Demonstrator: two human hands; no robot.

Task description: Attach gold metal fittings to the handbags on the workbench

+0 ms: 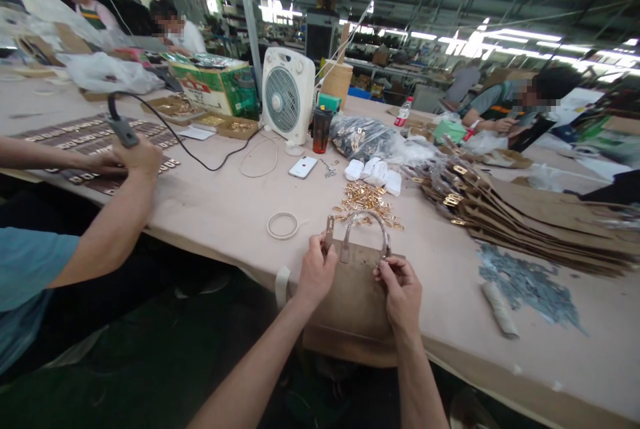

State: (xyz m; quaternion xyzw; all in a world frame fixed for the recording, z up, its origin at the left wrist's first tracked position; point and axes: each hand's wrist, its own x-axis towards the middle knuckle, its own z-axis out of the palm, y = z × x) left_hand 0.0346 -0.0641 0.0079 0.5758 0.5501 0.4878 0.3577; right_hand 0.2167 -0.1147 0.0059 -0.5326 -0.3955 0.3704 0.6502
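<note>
A brown bag panel (355, 289) lies at the table's front edge, its lower part hanging over. A curved bag handle (367, 214) in clear wrap stands at its top edge. At the handle's right end my right hand (403, 289) is closed, fingertips pinching that end against the panel. My left hand (319, 268) is closed round a short brown strap (329, 230) with a metallic fitting near its tip, held upright left of the handle. Beyond the handle lies a pile of gold metal fittings (367, 197). Anything small under my right fingertips is hidden.
Stacked brown panels (480, 216), grey scraps (530, 282) and a pale roll (500, 311) lie right. A tape ring (283, 225), phone (303, 167), dark tumbler (321, 129) and fan (289, 92) stand or lie ahead. At left, a co-worker's hand holds a corded tool (123, 130).
</note>
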